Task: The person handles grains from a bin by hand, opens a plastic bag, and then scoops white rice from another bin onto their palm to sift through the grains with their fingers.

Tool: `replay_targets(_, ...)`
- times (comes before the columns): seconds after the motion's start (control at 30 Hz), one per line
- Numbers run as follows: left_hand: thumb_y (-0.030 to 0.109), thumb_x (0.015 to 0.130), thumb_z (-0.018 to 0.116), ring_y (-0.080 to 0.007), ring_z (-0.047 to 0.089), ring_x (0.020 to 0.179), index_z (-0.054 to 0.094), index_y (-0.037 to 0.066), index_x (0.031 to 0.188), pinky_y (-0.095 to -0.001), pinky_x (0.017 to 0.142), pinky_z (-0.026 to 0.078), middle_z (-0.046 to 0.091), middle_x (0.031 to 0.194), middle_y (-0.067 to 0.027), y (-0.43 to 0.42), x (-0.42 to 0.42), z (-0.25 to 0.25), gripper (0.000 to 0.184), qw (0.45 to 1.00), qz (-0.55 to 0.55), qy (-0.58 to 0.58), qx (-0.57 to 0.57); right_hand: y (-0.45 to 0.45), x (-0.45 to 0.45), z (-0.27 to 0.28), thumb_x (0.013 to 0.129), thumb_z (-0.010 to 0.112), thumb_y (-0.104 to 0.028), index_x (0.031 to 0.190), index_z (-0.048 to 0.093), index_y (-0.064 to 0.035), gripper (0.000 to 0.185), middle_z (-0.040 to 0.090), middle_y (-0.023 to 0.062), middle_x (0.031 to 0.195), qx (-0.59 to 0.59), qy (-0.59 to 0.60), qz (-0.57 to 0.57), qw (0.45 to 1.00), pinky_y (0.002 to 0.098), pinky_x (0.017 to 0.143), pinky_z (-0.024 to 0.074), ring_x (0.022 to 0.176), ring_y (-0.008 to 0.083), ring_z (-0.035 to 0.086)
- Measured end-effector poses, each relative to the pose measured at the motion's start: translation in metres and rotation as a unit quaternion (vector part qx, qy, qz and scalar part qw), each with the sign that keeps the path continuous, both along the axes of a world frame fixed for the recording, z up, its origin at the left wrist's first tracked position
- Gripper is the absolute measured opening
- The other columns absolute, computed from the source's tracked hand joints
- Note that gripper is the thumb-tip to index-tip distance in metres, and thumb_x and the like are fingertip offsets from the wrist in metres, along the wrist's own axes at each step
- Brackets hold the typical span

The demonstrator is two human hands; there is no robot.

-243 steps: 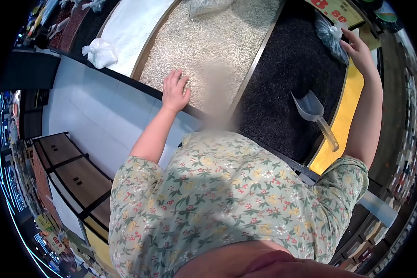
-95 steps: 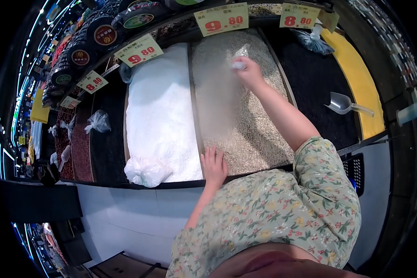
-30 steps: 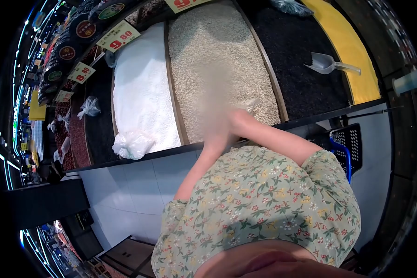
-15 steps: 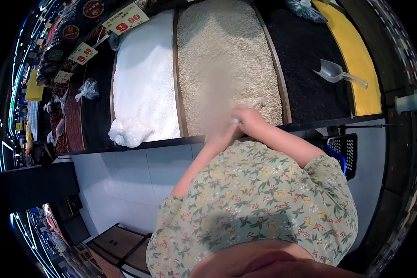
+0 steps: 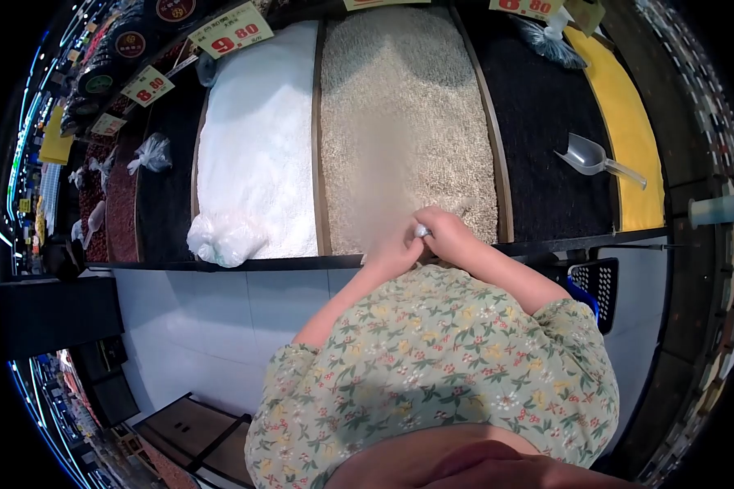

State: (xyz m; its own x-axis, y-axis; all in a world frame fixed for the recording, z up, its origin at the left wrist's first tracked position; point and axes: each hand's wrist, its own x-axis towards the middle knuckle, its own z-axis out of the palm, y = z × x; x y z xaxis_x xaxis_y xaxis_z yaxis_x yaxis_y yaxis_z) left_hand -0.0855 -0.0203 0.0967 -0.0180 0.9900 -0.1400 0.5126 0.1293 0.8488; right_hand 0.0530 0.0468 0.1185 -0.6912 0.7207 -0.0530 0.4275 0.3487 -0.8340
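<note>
My left hand (image 5: 393, 251) and my right hand (image 5: 447, 234) meet over the front edge of a bin of pale beige grains (image 5: 457, 147). Between them shows a small shiny whitish twist (image 5: 422, 231) that looks like clear plastic. My right fingers are pinched closed on it. The fingers of my left hand are curled in beside it, partly hidden by a hazy blur, so what they hold cannot be made out. To the left lies a bin of white grains or powder (image 5: 261, 138), with a knotted clear plastic bag (image 5: 227, 240) at its front corner.
On the right, a clear scoop (image 5: 585, 153) rests across dark grains (image 5: 538, 130) and a yellow bin (image 5: 632, 147). Price signs (image 5: 235, 33) line the back. More knotted bags (image 5: 155, 153) lie leftward. A dark basket (image 5: 603, 285) stands below the counter on the right.
The view has shifted slightly, with more price signs showing at the top. My hands stay together at the bin's front edge and the whitish twist shows more between the fingers.
</note>
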Motion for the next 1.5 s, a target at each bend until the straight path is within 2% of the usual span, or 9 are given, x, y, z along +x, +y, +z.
replay_targets(0.13, 0.021, 0.081, 0.055, -0.0354, 0.061, 0.083, 0.058, 0.005, 0.105, -0.0410, 0.072, 0.048, 0.062, 0.087, -0.0195, 0.012, -0.011, -0.007, 0.030, 1.000, 0.027, 0.006, -0.006, 0.001, 0.002, 0.008, 0.074, 0.059, -0.001, 0.095, 0.057, -0.0011, 0.021, 0.058, 0.0143, 0.089, 0.026, 0.015, -0.009, 1.000, 0.0345, 0.071, 0.0476, 0.080, 0.0301, 0.060)
replay_targets(0.23, 0.016, 0.077, 0.058, -0.0358, 0.063, 0.081, 0.060, 0.002, 0.104, -0.0402, 0.071, 0.049, 0.064, 0.087, -0.0217, 0.025, -0.021, -0.019, 0.031, 0.998, 0.059, 0.027, -0.020, 0.005, 0.004, -0.009, 0.079, 0.066, -0.007, 0.085, 0.053, -0.0027, 0.014, 0.058, 0.0031, 0.082, -0.094, 0.059, -0.085, 0.990, 0.0222, 0.059, 0.0449, 0.069, 0.0077, 0.057)
replay_targets(0.4, 0.013, 0.073, 0.057, -0.0320, 0.063, 0.074, 0.061, -0.001, 0.097, -0.0365, 0.065, 0.049, 0.064, 0.085, -0.0206, 0.062, -0.049, -0.035, 0.028, 0.998, 0.050, 0.026, -0.014, 0.017, 0.011, 0.000, 0.083, 0.062, -0.007, 0.088, 0.056, -0.0018, 0.010, 0.059, 0.0011, 0.070, -0.292, 0.038, -0.005, 0.956, 0.0209, 0.059, 0.0460, 0.063, 0.0075, 0.058)
replay_targets(0.53, 0.014, 0.080, 0.051, -0.0300, 0.060, 0.077, 0.062, 0.001, 0.091, -0.0414, 0.068, 0.045, 0.062, 0.084, -0.0170, 0.102, -0.055, -0.037, 0.021, 0.997, -0.051, 0.003, 0.057, 0.054, 0.008, -0.028, 0.085, 0.061, -0.008, 0.095, 0.060, -0.0011, 0.012, 0.061, 0.0026, 0.075, -0.126, 0.029, -0.002, 0.992, 0.0213, 0.060, 0.0469, 0.066, 0.0083, 0.060)
replay_targets(0.7, 0.018, 0.080, 0.050, -0.0263, 0.061, 0.074, 0.062, 0.004, 0.087, -0.0399, 0.068, 0.045, 0.062, 0.077, -0.0150, 0.163, -0.043, -0.097, 0.020, 0.982, -0.169, 0.047, 0.067, 0.122, -0.021, -0.037, 0.088, 0.056, -0.008, 0.099, 0.059, 0.0009, 0.015, 0.063, 0.0070, 0.087, -0.263, 0.174, -0.189, 0.930, 0.0259, 0.070, 0.0516, 0.079, 0.0137, 0.062)
replay_targets(0.93, 0.016, 0.077, 0.054, -0.0292, 0.061, 0.075, 0.062, 0.008, 0.089, -0.0413, 0.067, 0.047, 0.063, 0.075, -0.0142, 0.198, -0.043, -0.070, 0.017, 0.982, -0.126, 0.077, 0.117, 0.229, -0.105, -0.026, 0.091, 0.050, -0.009, 0.110, 0.052, 0.0087, 0.027, 0.059, 0.0155, 0.102, -0.421, 0.369, -0.300, 0.772, 0.0328, 0.084, 0.0505, 0.096, 0.0245, 0.059)
replay_targets(1.07, 0.016, 0.078, 0.055, -0.0306, 0.060, 0.075, 0.061, 0.005, 0.089, -0.0417, 0.066, 0.047, 0.061, 0.079, -0.0160, 0.194, -0.045, -0.104, 0.017, 0.981, -0.129, -0.065, 0.129, 0.280, -0.138, -0.041, 0.091, 0.047, -0.009, 0.112, 0.050, 0.0091, 0.028, 0.056, 0.0170, 0.109, -0.460, 0.364, -0.345, 0.732, 0.0340, 0.085, 0.0504, 0.100, 0.0272, 0.057)
replay_targets(1.13, 0.017, 0.079, 0.054, -0.0320, 0.059, 0.075, 0.059, 0.004, 0.089, -0.0422, 0.066, 0.047, 0.060, 0.080, -0.0164, 0.194, -0.053, -0.097, 0.017, 0.981, -0.154, -0.025, 0.115, 0.297, -0.144, -0.054, 0.093, 0.043, -0.010, 0.113, 0.048, 0.0090, 0.028, 0.054, 0.0189, 0.113, -0.498, 0.380, -0.360, 0.692, 0.0347, 0.085, 0.0504, 0.099, 0.0289, 0.057)
replay_targets(1.5, 0.014, 0.081, 0.058, -0.0324, 0.060, 0.071, 0.058, 0.005, 0.087, -0.0403, 0.061, 0.048, 0.061, 0.080, -0.0131, 0.204, -0.065, -0.075, 0.011, 0.979, -0.107, -0.073, 0.159, 0.332, -0.150, -0.069, 0.098, 0.030, -0.014, 0.111, 0.038, 0.0127, 0.031, 0.048, 0.0288, 0.114, -0.538, 0.367, -0.356, 0.670, 0.0425, 0.095, 0.0478, 0.112, 0.0398, 0.050)
